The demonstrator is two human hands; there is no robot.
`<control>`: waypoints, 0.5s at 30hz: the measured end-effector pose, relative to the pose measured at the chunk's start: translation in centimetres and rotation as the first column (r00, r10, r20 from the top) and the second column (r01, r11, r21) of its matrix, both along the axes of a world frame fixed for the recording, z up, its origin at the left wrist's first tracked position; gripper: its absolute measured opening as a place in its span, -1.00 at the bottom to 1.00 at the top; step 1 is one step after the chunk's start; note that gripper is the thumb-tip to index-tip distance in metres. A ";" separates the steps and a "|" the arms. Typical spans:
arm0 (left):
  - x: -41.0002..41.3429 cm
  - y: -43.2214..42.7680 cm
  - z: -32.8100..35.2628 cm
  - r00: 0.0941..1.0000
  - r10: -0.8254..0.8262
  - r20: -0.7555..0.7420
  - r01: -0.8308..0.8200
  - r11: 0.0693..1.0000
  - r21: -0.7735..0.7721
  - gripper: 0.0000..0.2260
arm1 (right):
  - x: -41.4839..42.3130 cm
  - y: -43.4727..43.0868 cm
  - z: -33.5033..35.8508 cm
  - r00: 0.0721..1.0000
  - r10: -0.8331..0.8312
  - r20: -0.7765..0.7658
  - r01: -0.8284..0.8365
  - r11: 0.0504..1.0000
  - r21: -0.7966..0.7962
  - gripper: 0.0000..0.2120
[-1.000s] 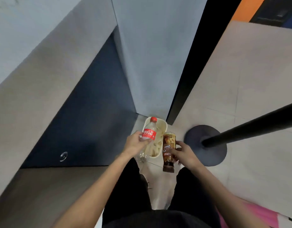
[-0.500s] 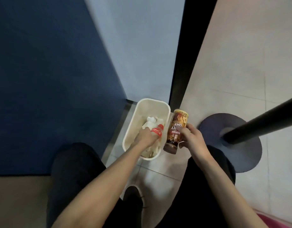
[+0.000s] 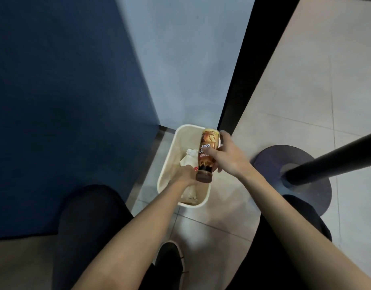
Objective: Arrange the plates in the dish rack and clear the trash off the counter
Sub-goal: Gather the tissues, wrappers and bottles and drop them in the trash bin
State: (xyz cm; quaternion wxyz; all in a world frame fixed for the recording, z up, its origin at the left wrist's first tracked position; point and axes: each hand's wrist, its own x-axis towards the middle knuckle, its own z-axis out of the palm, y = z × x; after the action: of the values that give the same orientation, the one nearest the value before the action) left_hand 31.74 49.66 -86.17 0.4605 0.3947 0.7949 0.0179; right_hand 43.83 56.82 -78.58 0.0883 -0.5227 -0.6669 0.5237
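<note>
Seen from the head camera, a person bends over a cream waste bin (image 3: 167,164) standing on a tiled floor (image 3: 305,91), both bare arms stretched toward it. The right hand (image 3: 227,159) grasps a brown drink bottle (image 3: 207,152) around its middle, thumb across the label and fingers wrapped behind. The bottle is tipped cap-down above the bin's right rim, with its dark cap over the opening. The left hand (image 3: 183,174) reaches down inside the bin. Its fingers are hidden behind the brown bottle's cap, so whether they are grasping or released cannot be told. A sliver of red label (image 3: 196,168) shows just beside that hand, inside the bin. Crumpled white paper (image 3: 189,156) lies in the bin, beyond the left hand. To the right of the bin, apart from it, a black pole (image 3: 335,159) rises from a round base (image 3: 270,162). A blue panel (image 3: 65,101) fills the space to the bin's left. A black shoe (image 3: 170,261) rests on the floor on the near side of the bin, between the person's forearms
</note>
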 end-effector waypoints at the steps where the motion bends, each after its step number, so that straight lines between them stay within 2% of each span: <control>1: -0.5 0.1 0.7 1.000 -0.020 0.002 0.020 1.000 -0.002 -0.86 | -1.1 0.4 -0.1 0.997 0.035 0.063 -0.037 0.999 0.032 -0.40; 2: -1.0 0.2 1.6 0.999 -0.046 -0.012 0.046 0.999 -0.008 -0.88 | -2.1 0.7 -0.1 0.991 0.063 0.120 -0.070 0.996 0.053 -0.42; 5: -2.6 -0.8 4.5 0.998 -0.042 -0.040 0.038 0.996 -0.085 -0.76 | -3.9 1.2 -0.1 0.966 0.134 0.222 -0.146 0.988 0.040 -0.51; 8: -4.9 -3.0 7.8 0.998 -0.062 -0.029 0.059 0.993 -0.099 -0.82 | -5.2 1.4 -0.9 0.956 0.149 0.253 -0.155 0.988 0.006 -0.57; 12: -8.1 -3.2 10.3 0.951 -0.161 -0.264 0.160 0.987 -0.026 -0.82 | -7.3 0.1 -2.6 0.928 0.199 0.314 -0.168 0.978 -0.124 -0.59; 15: -9.2 -1.4 9.5 0.929 -0.185 -0.322 0.194 0.981 -0.004 -0.86 | -8.0 -1.1 -4.4 0.894 0.232 0.382 -0.205 0.972 -0.110 -0.61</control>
State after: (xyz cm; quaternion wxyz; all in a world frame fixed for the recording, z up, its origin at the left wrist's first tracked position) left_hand 22.54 48.24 -76.71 0.3191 0.4737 0.8169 -0.0799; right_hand 35.82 55.68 -82.99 -0.1242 -0.5413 -0.7075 0.4369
